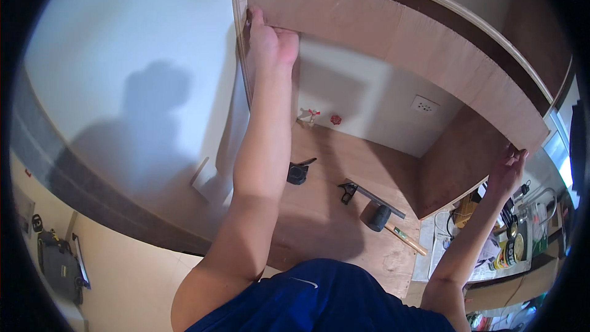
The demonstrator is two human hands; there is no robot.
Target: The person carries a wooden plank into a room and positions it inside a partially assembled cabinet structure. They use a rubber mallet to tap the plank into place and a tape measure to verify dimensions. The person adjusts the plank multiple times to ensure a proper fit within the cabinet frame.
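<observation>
A long plywood board (393, 43) spans the upper front of a plywood cabinet (455, 154). My left hand (270, 37) grips the board's left end from below, by the cabinet's side. My right hand (510, 169) holds the other end at the right, fingers curled on its lower edge. Beneath, on the cabinet's plywood surface (362, 246), lie a black-headed mallet (381, 215), a metal square (375, 200) with a black head and a black tool (298, 173) whose kind I cannot tell.
Red valve handles (335, 119) and a socket (425, 104) are on the back wall. A cluttered counter with a sink (525, 240) stands at the right. A white wall (80, 86) bearing a shadow is at the left; a dark bag (58, 261) lies below.
</observation>
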